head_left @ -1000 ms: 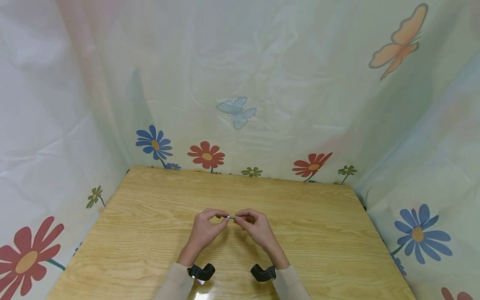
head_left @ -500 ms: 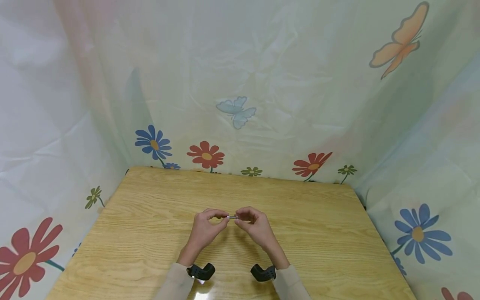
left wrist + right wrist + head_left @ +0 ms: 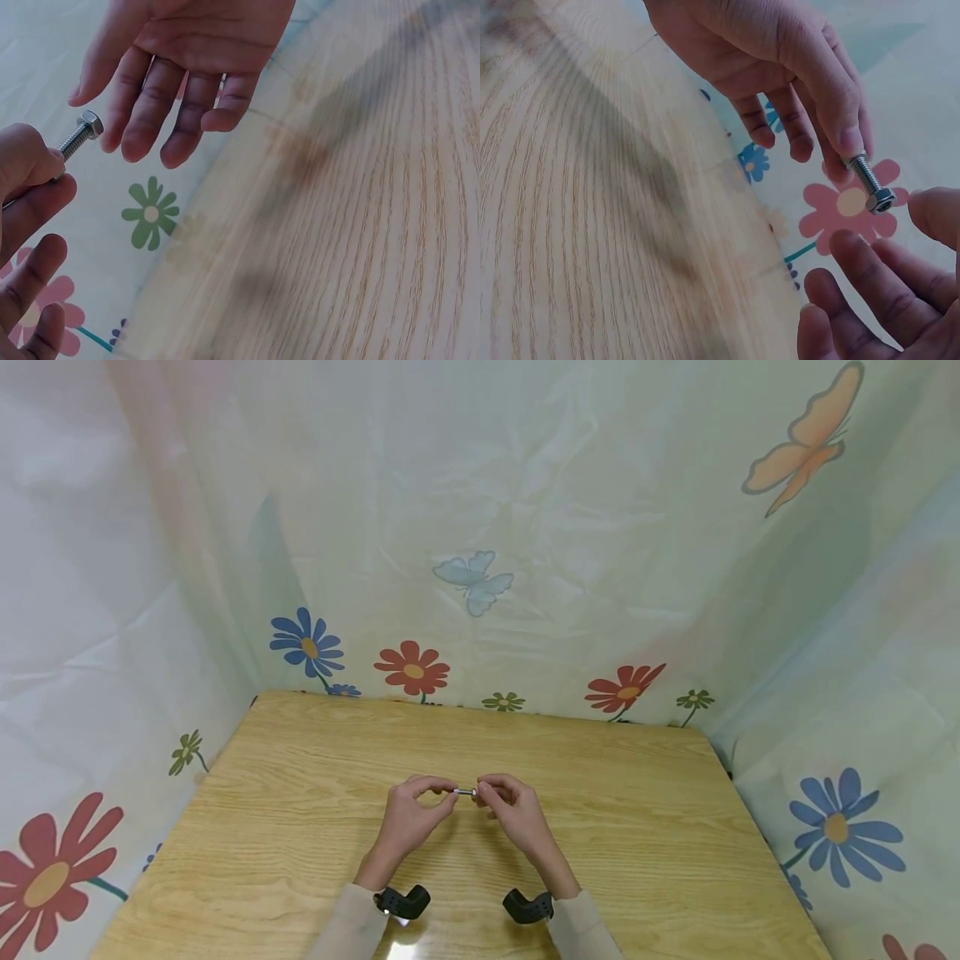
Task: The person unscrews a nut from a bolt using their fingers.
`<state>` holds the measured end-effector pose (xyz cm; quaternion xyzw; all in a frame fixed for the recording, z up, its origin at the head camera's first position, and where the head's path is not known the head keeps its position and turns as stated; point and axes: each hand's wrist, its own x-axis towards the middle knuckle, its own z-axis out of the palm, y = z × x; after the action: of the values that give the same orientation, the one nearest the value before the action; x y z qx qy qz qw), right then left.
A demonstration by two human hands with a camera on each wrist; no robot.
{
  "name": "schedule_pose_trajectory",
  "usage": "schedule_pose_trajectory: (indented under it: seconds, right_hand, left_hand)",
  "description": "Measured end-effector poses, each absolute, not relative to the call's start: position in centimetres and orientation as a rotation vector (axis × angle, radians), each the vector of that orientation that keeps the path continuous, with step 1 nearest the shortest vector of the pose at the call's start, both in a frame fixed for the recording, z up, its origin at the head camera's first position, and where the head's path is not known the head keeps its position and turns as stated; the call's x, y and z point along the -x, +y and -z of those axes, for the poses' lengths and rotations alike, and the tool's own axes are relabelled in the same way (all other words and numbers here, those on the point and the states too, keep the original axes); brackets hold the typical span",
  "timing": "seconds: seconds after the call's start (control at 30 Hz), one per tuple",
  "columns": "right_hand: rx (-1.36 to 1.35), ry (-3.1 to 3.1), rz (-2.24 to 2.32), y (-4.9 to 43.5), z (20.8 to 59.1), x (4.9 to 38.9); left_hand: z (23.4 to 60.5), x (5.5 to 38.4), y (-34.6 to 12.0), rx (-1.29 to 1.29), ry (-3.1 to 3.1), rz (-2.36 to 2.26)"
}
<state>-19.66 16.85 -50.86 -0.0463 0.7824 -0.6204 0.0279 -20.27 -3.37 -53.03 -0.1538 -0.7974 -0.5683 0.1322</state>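
A small silver bolt (image 3: 466, 792) with a threaded shank is held level above the table, between the two hands. My left hand (image 3: 408, 818) pinches its left end between thumb and index finger, covering that end. On the free end sits a hexagonal piece, clear in the right wrist view of the bolt (image 3: 867, 178). My right hand (image 3: 520, 817) is just beside that hexagonal end, its thumb and fingers apart and relaxed. In the left wrist view, the right hand's (image 3: 187, 82) fingers hang loosely with a small gap to the bolt.
The wooden table (image 3: 337, 743) spreads beneath both hands. A pale curtain (image 3: 562, 527) printed with flowers and butterflies closes in the back and sides. Each wrist wears a black camera mount; one is the left mount (image 3: 405, 903).
The right fingers have come off the bolt's right end and shifted slightly rightward, leaving more of the bolt and its hexagonal end showing. The left hand keeps its pinch in nearly the same place.
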Motion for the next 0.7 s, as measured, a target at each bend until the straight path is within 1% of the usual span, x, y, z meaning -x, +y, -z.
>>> schedule_pose_trajectory:
  seconds: [0.13, 0.23, 0.43, 0.7]
  right_hand:
    - [0.092, 2.432, 1.887, 16.5, 50.8, 19.7]
    - [0.079, 2.425, 1.875, 16.3, 49.8, 19.3]
    - [0.15, 2.432, 1.864, 16.0, 47.8, 18.4]
    - [0.174, 2.433, 1.853, 16.5, 50.6, 19.8]
  left_hand:
    - [52.9, 20.3, -3.4, 0.458, -2.304, 1.622]
    - [52.9, 20.3, -3.4, 0.469, -2.301, 1.617]
    - [52.8, 20.2, -3.4, 0.482, -2.305, 1.618]
    - [52.8, 20.1, -3.6, 0.497, -2.315, 1.605]
